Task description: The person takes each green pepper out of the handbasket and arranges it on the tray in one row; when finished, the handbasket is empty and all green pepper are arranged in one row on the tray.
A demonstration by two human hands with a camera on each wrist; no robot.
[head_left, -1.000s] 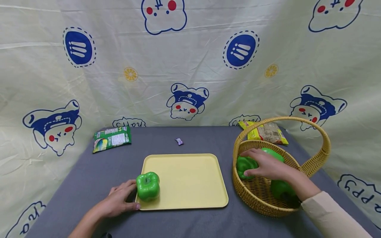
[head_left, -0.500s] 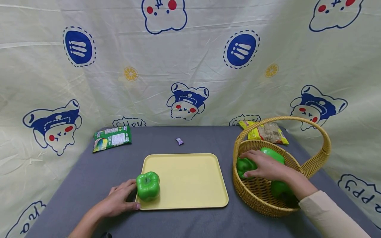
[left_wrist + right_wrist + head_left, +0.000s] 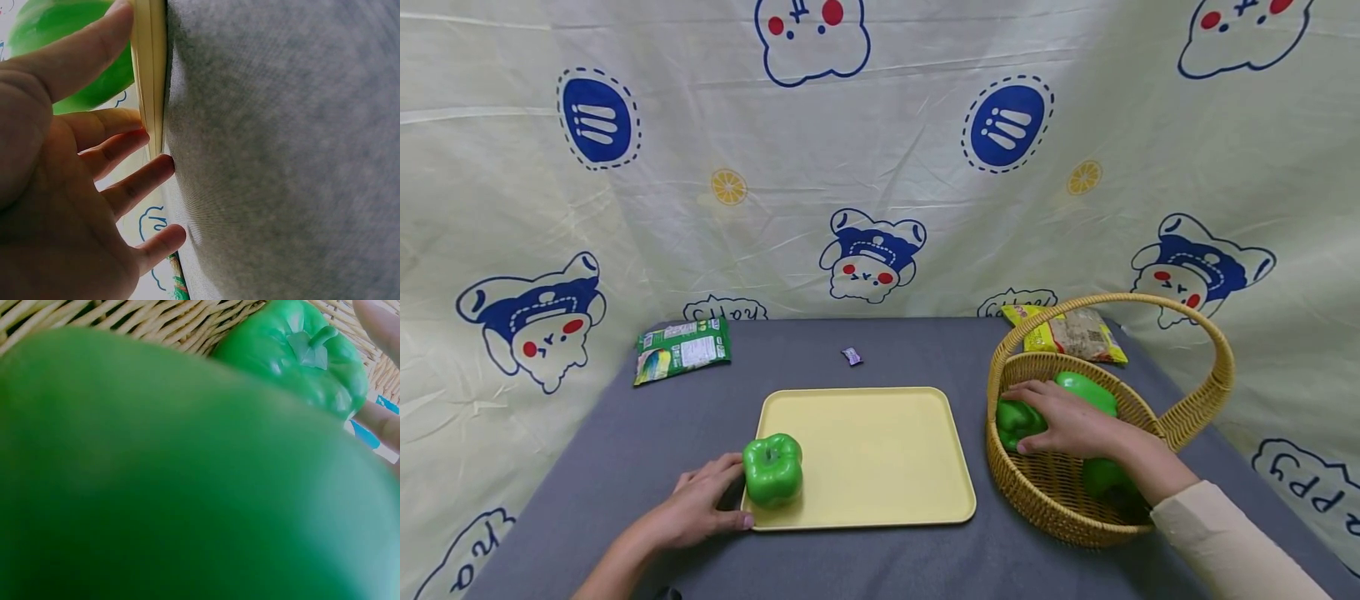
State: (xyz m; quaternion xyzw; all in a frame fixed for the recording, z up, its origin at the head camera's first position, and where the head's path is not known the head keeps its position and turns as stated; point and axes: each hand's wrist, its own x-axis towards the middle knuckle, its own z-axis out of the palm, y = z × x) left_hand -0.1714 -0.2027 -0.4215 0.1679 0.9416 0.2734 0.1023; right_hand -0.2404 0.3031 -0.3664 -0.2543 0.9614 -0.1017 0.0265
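Observation:
In the head view my left hand (image 3: 700, 500) rests at the left edge of a pale yellow tray (image 3: 880, 458), its fingers nearly straight. The left wrist view shows those fingertips right at the tray's rim (image 3: 153, 75). A green bell pepper (image 3: 773, 469) stands on the tray, close beside this hand. My right hand (image 3: 1071, 417) reaches into a wicker basket (image 3: 1037, 504), thumb and fingers around a green bell pepper (image 3: 1018, 422). That pepper (image 3: 294, 359) shows its stem in the right wrist view, behind a large blurred green pepper (image 3: 187, 475).
Further green peppers (image 3: 1090, 392) lie in the basket, partly behind the right hand and forearm. The basket's tall handle (image 3: 1221, 367) arches over it. A green snack bag (image 3: 683, 350), a small purple packet (image 3: 852, 357) and a yellow bag (image 3: 1075, 336) lie toward the back.
My right hand shifts slightly around the pepper in the basket, its thumb moving a little along the pepper's lower side. The left hand, tray and pepper on it stay put.

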